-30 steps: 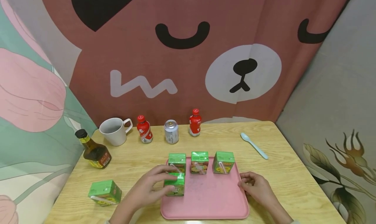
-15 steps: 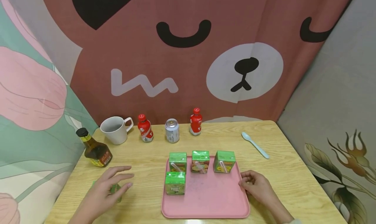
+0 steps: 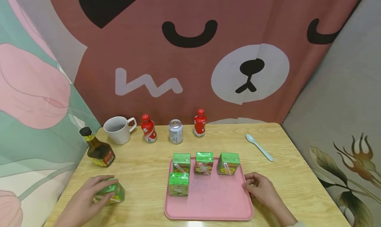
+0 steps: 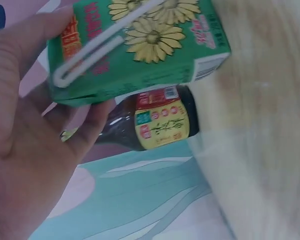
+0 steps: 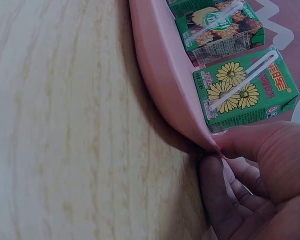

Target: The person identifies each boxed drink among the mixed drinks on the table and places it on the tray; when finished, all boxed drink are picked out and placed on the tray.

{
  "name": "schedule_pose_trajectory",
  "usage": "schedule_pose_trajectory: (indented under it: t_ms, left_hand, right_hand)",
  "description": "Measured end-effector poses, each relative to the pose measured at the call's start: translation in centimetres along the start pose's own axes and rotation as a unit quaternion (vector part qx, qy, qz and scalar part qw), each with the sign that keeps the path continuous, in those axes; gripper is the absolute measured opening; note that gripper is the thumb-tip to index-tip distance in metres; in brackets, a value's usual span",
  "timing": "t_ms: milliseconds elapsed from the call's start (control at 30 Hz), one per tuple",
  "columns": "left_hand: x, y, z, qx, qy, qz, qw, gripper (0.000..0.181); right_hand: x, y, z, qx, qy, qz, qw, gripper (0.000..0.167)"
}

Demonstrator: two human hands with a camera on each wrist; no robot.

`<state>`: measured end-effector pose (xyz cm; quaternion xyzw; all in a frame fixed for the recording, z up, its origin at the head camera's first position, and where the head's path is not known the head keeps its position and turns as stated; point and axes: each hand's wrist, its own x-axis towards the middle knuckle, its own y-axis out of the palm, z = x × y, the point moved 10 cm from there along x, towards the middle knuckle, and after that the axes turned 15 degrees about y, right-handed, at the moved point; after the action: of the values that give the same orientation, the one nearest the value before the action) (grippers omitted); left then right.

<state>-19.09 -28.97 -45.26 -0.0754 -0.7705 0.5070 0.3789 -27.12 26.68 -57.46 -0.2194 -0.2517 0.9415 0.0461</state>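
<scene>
At the left of the table, my left hand [image 3: 86, 199] grips a green juice box [image 3: 117, 190] with a straw on its side. In the left wrist view the thumb lies against one side of that juice box [image 4: 140, 55] and the fingers against the other. My right hand [image 3: 262, 189] pinches the right rim of the pink tray [image 3: 220, 208] between thumb and fingers. Several green juice boxes stand on the tray: a row along its far edge, including one juice box [image 3: 228, 164] at the right, and another juice box [image 3: 178, 185] in front at the left.
Along the back stand a grey mug [image 3: 117, 131], a red bottle [image 3: 148, 129], a silver can [image 3: 176, 132] and another red bottle [image 3: 200, 124]. A dark sauce bottle [image 3: 101, 151] stands left, beyond my left hand. A pale blue spoon [image 3: 259, 147] lies back right.
My left hand has left the front juice box on the tray, moved left and taken hold of the juice box on the table. My right hand stays at the tray rim.
</scene>
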Motion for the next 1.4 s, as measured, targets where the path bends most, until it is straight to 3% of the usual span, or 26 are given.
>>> schedule_pose_trajectory:
  t_ms: [233, 333, 533, 933, 1167, 1400]
  left_hand:
    - [-1.1, 0.2, 1.8, 0.003, -0.110, -0.047, 0.9929, 0.043]
    - [-1.7, 0.5, 2.2, -0.021, -0.136, -0.064, 0.9884, 0.044]
    - [-2.5, 0.5, 2.0, -0.075, -0.125, -0.103, 0.9840, 0.052]
    - [-3.0, 0.9, 2.1, -0.082, -0.116, -0.126, 0.9818, 0.056]
    - [-2.4, 0.4, 1.6, -0.072, -0.084, -0.153, 0.9820, 0.056]
    - [-0.7, 0.2, 1.1, -0.082, -0.099, -0.132, 0.9829, 0.050]
  right_hand:
    - [0.0, 0.4, 0.1, 0.008, -0.006, 0.013, 0.9999, 0.033]
    - [0.1, 0.4, 0.0, 0.004, -0.004, 0.008, 1.0000, 0.032]
    - [0.2, 0.2, -0.2, 0.009, 0.003, 0.006, 0.9999, 0.031]
    - [0.1, 0.1, -0.3, 0.007, 0.006, 0.006, 0.9999, 0.032]
    - [0.0, 0.2, -0.1, 0.014, 0.001, 0.009, 0.9999, 0.033]
    - [0.1, 0.1, -0.1, 0.011, 0.006, 0.004, 0.9999, 0.031]
